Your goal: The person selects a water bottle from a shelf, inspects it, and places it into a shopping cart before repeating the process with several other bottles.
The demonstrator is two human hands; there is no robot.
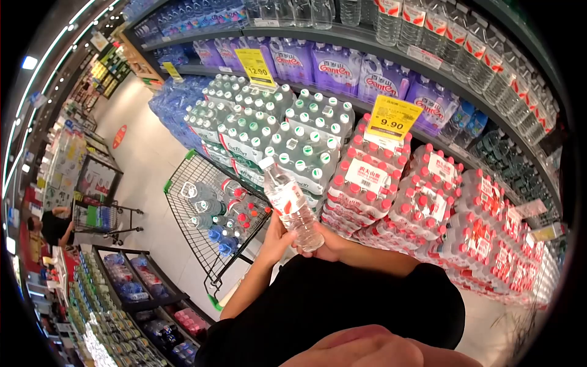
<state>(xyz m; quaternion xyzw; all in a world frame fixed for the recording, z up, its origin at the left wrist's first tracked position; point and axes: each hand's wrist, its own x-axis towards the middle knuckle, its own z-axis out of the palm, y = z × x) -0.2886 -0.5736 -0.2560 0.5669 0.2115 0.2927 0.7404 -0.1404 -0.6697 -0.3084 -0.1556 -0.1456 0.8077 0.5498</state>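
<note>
A clear water bottle (295, 207) with a white cap and a white-and-red label is tilted in front of my chest, its cap end toward the shelves. My left hand (279, 240) is closed around its lower left side. The fingers of my right hand (328, 244) are wrapped round the base from the other side, partly hidden behind the bottle. Just left of my hands, a wire shopping cart (184, 224) with green corners holds several loose bottles, some with red, blue or white caps.
Shrink-wrapped packs with green-and-white caps (244, 131) and red-capped packs (364, 177) are stacked ahead. Shelves of bottles (342, 38) curve above them, with yellow price signs (393, 118). A person (55, 227) stands by another cart (96, 215) at left. Display bins (143, 278) stand lower left.
</note>
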